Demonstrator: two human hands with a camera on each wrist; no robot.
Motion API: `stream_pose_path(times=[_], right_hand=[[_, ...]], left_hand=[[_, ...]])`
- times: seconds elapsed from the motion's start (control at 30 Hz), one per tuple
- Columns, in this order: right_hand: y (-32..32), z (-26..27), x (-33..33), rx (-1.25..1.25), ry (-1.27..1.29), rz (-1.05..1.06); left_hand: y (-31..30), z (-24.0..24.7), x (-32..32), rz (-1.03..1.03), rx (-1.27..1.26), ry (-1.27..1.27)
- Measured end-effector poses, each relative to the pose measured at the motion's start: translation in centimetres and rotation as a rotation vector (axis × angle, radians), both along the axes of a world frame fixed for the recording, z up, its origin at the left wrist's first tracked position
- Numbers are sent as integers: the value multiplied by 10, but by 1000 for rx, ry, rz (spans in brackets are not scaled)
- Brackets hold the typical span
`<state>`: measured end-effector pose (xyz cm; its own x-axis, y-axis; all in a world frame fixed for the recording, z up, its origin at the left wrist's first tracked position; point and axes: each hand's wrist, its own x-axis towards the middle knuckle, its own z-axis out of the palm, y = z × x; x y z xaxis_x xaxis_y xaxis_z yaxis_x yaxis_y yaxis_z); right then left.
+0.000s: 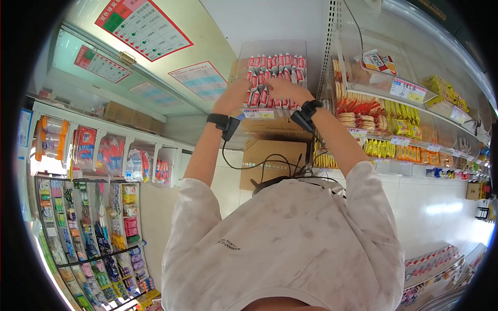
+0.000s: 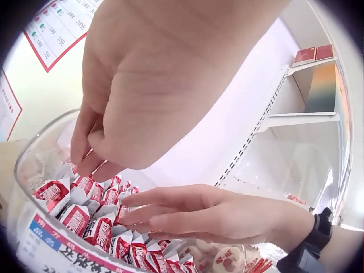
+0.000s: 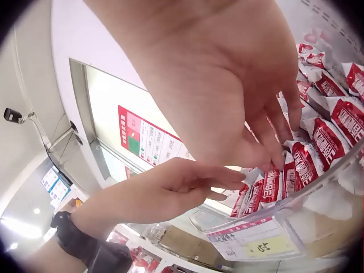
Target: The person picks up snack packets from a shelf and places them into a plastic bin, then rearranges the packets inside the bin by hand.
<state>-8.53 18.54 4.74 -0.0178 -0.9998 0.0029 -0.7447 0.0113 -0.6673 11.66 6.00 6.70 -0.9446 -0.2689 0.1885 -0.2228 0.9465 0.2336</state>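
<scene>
Rows of red-and-white wrapped packets (image 1: 270, 63) (image 2: 98, 232) (image 3: 325, 142) stand in a clear plastic bin (image 1: 306, 52) with a price label (image 3: 259, 242) on its front. My left hand (image 1: 234, 97) (image 2: 153, 85) reaches down at the bin's left side, its bent fingertips at the packets; whether it pinches one is hidden. My right hand (image 1: 290, 90) (image 2: 199, 213) (image 3: 227, 85) lies over the right part of the rows, fingers extended and touching the packet tops. Both wrists wear black straps.
Shelves of packaged snacks (image 1: 404, 116) stand on the right. A cardboard box (image 1: 275, 155) and black cables are below the bin. On the left are a glass panel with posters (image 1: 148, 28), hanging bags (image 1: 111, 153) and a rack of goods (image 1: 93, 233).
</scene>
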Motion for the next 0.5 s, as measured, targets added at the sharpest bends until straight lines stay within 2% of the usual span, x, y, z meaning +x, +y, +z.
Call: stream_pose_path(times=[0.07, 0.17, 0.27, 0.37, 0.47, 0.5], right_hand=[[5, 4, 7, 53, -10, 65], [-5, -6, 7, 8, 14, 103], [-7, 0, 14, -66, 61, -77], [-7, -4, 20, 78, 84, 28], [-3, -9, 21, -13, -39, 86], [-1, -11, 19, -16, -149, 84]], left_hand=[[-1, -15, 4, 0, 36, 5], [-4, -33, -2, 23, -56, -228], [15, -25, 5, 83, 52, -101], [19, -20, 7, 110, 55, -109], [22, -13, 9, 90, 52, -88], [22, -16, 7, 52, 10, -28]])
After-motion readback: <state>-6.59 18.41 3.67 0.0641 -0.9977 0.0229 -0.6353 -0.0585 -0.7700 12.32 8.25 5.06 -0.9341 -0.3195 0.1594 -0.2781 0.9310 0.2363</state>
